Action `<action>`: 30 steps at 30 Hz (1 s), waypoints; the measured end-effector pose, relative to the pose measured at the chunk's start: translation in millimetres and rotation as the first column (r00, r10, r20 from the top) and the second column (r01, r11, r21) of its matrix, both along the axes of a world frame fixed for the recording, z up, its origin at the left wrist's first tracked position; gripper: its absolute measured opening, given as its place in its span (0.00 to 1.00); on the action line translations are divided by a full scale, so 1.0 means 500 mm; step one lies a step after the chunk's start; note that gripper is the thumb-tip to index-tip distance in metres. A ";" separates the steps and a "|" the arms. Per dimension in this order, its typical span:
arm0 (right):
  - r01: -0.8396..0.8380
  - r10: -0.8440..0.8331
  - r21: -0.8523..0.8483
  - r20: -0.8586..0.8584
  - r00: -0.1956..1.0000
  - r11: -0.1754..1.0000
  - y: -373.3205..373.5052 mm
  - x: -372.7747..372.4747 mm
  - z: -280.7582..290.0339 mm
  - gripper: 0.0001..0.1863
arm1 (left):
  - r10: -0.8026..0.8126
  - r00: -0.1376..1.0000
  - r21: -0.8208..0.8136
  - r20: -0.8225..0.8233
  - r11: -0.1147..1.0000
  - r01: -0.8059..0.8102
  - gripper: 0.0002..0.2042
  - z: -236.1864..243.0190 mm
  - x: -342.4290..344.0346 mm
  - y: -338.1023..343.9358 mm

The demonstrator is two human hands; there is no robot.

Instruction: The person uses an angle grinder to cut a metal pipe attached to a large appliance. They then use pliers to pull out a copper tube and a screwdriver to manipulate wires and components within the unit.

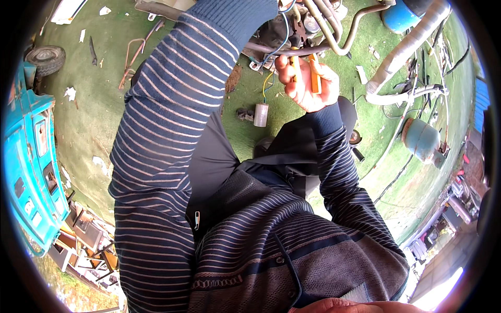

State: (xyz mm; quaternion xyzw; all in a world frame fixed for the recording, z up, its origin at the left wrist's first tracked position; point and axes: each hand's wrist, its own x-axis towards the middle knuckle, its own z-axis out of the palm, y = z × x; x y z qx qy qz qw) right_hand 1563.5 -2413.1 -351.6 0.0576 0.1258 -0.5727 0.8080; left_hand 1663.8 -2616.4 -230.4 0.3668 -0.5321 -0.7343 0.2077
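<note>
My right hand [326, 89] is closed around orange-yellow handled pliers [316, 75], its palm turned up. The head of the pliers is up at a brownish-purple tube [308, 50], and I cannot tell whether the jaws touch it. Just beyond lies a dirty metal unit [274, 34] with bent beige pipes [324, 23] and a thin blue wire [286, 31]. My left arm [177, 78] reaches up and across to the top edge, with the hand out of view. Below the unit, a grey cylinder [261, 115] hangs from or lies by a yellow-green wire [266, 86].
On the green floor [104, 120] are scraps, a red-handled frame tool [135, 57] and a small tyre [46, 60]. A turquoise vehicle cab [31, 167] stands at left. At right are a wrapped pipe [407, 41], a rusty blue-grey tank [420, 140] and tangled hoses.
</note>
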 end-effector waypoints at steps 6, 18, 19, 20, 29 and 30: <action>-0.130 0.148 -0.138 0.135 0.980 0.982 -0.021 -0.005 -0.015 0.28 | -0.006 0.999 0.026 -0.047 1.000 0.008 0.15 0.017 0.005 0.007; -0.187 0.152 -0.090 -0.303 0.941 0.978 -0.059 -0.053 -0.037 0.15 | -0.116 0.990 0.116 -0.076 0.985 0.124 0.17 0.037 0.002 0.051; -0.165 0.124 -0.096 -0.340 0.932 0.982 -0.054 -0.052 -0.037 0.13 | -0.200 0.971 0.180 -0.130 0.958 0.221 0.17 0.025 0.008 0.038; -0.170 0.133 -0.074 -0.357 0.925 0.983 -0.053 -0.050 -0.036 0.13 | -0.138 0.990 0.014 -0.007 0.990 0.138 0.16 0.042 -0.001 0.048; -0.153 0.139 -0.007 -0.374 0.917 0.988 -0.033 -0.048 -0.031 0.12 | -0.101 0.976 -0.117 0.193 0.985 0.125 0.22 -0.006 0.031 0.033; -0.147 0.129 -0.027 -0.348 0.928 0.989 -0.034 -0.048 -0.035 0.13 | -0.171 0.963 -0.096 0.208 0.976 0.194 0.23 -0.009 0.038 0.018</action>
